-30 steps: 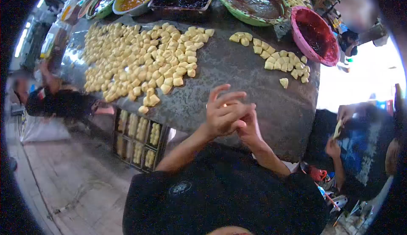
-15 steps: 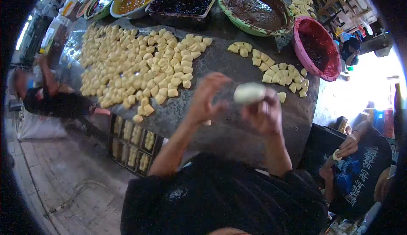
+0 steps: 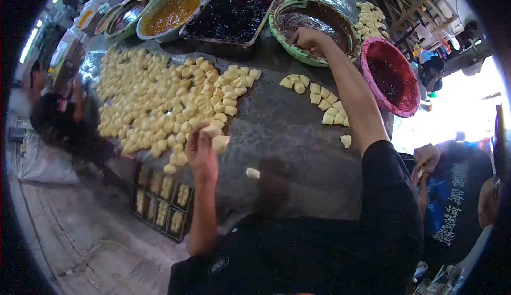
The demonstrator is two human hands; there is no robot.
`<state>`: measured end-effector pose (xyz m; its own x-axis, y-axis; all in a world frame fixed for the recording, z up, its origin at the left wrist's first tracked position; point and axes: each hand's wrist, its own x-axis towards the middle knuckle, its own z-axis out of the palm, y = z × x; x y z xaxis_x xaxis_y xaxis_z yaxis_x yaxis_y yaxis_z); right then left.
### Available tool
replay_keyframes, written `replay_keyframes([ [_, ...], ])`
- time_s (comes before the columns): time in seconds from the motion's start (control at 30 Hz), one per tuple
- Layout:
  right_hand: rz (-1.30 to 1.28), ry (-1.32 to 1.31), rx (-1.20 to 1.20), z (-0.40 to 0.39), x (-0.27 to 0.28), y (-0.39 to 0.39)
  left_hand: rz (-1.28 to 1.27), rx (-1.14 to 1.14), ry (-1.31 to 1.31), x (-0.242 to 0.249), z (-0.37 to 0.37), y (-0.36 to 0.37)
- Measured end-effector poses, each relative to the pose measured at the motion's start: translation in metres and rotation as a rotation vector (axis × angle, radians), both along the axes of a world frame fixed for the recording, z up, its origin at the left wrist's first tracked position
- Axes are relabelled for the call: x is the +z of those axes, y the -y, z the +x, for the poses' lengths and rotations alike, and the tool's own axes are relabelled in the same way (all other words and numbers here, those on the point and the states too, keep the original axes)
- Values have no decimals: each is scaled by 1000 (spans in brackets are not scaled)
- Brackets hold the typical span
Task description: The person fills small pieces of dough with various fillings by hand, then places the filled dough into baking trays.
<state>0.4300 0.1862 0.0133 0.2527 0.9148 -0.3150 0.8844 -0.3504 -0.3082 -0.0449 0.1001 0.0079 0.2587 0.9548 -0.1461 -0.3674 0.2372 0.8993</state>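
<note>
My left hand [image 3: 202,156] is closed on a pale dough piece [image 3: 220,144] at the right edge of the big spread of dough pieces [image 3: 154,98]. Over the near left rim of a green bowl [image 3: 274,31] my right hand [image 3: 310,39] reaches into the brown paste [image 3: 332,21]. Its fingers are curled and the tips are hidden, so what they grip cannot be made out. A small dough piece [image 3: 253,173] lies alone on the dark table [image 3: 287,135], between my arms.
Right of the green bowl stands a pink tub [image 3: 370,76] of dark red filling. A black-filled tray [image 3: 226,15] and a basin of orange filling [image 3: 170,13] stand farther left. Trays of shaped dough [image 3: 159,202] sit below the table's left edge. Co-workers are at both sides.
My hands were together around a flattened dough piece; they have parted. The left moved left and down with dough, and the right stretched up and away to the green bowl.
</note>
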Motion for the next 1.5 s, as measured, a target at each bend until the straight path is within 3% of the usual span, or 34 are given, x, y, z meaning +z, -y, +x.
replay_keyframes([
  [0.07, -73, -194, -105, -11, 18, 5, -411, 57, 409, 16, -11, 5],
  [0.17, 93, -210, -84, 11, 1, 10, -388, -206, 765, -10, -27, 6],
  [0.23, 200, -290, -69, 7, 7, 23, -243, -422, 813, -14, -29, 3],
  [0.3, 229, -499, -141, -25, 36, 49, -80, -515, 571, 2, -29, 9],
  [0.37, 315, -759, -87, -44, 35, 61, 5, -443, 284, 34, -15, 22],
  [0.47, 459, -1176, 30, -168, 62, 113, 101, -331, 106, 59, -2, 32],
  [0.53, 347, -1458, 6, -244, 71, 145, 194, -257, 29, 43, -7, 32],
  [0.6, 319, -1632, -107, -306, 61, 177, 23, -387, 108, -1, -32, 30],
  [0.7, 152, -1834, -238, -357, 33, 207, -179, -408, 395, -3, -79, 46],
  [0.8, 267, -1470, -248, -421, 30, 231, -317, -312, 472, -13, -131, 66],
  [0.93, 500, -708, 121, -498, 36, 251, -437, -305, 414, -3, -197, 79],
  [1.03, 746, -403, 388, -535, 42, 257, -403, -285, 307, 44, -245, 100],
  [1.07, 832, -389, 405, -549, 52, 260, -366, -321, 329, 45, -260, 103],
  [1.2, 854, -677, 396, -590, 60, 273, 476, -228, -277, 95, -307, 137],
  [1.33, 389, -1830, -115, -646, 72, 297, 813, -184, -339, 95, -348, 154],
  [1.43, 688, -1922, -222, -689, 66, 290, 898, -198, -212, 89, -369, 160],
  [1.47, 775, -1665, -169, -692, 58, 292, 830, -181, -105, 83, -373, 164],
  [1.5, 892, -1455, 44, -695, 65, 293, 753, -105, -134, 85, -378, 170],
])
